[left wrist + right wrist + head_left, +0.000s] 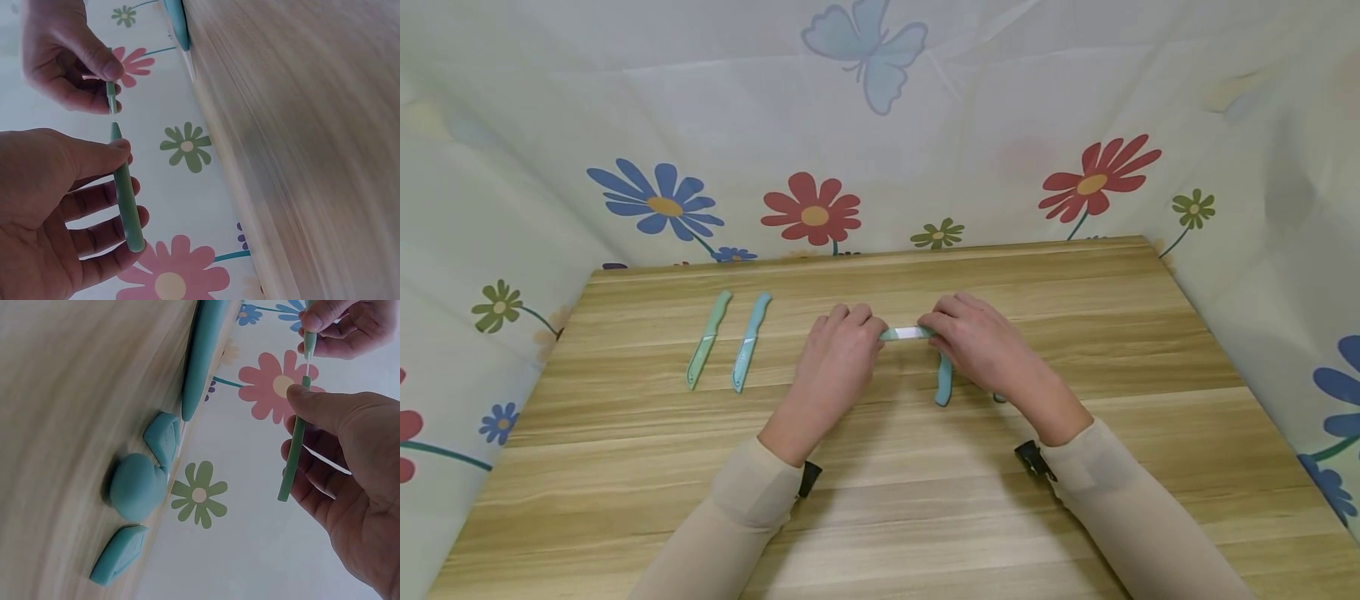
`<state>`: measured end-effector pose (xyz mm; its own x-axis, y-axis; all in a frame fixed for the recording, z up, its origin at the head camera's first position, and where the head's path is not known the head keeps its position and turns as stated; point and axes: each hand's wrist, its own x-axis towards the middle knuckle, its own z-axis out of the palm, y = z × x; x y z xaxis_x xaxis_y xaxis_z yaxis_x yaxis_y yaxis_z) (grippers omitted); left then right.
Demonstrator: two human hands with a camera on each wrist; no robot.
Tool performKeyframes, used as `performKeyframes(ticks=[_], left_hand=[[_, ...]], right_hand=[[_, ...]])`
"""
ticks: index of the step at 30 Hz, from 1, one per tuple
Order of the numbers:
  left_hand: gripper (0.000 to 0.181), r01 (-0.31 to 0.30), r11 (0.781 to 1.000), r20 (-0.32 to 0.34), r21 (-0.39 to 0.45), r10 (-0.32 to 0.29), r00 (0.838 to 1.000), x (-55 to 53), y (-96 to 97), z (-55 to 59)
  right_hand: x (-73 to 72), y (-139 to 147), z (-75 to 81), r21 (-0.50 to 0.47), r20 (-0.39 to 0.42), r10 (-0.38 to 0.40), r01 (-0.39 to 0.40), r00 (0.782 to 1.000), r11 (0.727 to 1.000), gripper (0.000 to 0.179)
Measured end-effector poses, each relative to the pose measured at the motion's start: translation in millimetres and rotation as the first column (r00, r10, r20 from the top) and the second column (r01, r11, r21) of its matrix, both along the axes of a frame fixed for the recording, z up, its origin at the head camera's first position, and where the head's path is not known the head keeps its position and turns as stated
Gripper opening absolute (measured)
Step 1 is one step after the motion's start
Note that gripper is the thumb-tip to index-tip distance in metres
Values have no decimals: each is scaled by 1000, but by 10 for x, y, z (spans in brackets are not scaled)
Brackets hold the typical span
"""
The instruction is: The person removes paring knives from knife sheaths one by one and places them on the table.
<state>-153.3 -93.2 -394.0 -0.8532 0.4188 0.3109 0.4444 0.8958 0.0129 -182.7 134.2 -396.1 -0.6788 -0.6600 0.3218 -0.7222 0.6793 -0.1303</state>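
Above the table, both hands hold one small green-handled knife, its pale blade point(907, 332) showing between them. My left hand point(841, 350) pinches the green handle point(128, 206), whose rounded end lies along the fingers in the left wrist view. With thumb and fingers, my right hand point(981, 342) grips the slim green blade cover point(292, 465). A short stretch of blade shows between cover and handle. Below the right hand, a blue knife handle point(943, 382) lies on the table, its far part hidden by that hand. A dark rounded tip point(999, 397) peeks out beside the right wrist.
Two covered knives, one green point(708, 340) and one blue point(751, 342), lie side by side on the left of the wooden table point(880, 517). Several teal pieces point(137, 487) rest near the right hand. A flowered cloth point(985, 167) hangs behind the table.
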Motion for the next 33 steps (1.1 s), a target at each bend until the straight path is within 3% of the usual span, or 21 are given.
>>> performKeyframes(ticks=[33], left_hand=[[19, -5, 1000, -14, 11, 5, 1000, -13, -12, -4]], right_hand=[[-18, 31, 7, 9, -10, 2, -2, 1000, 1000, 25]])
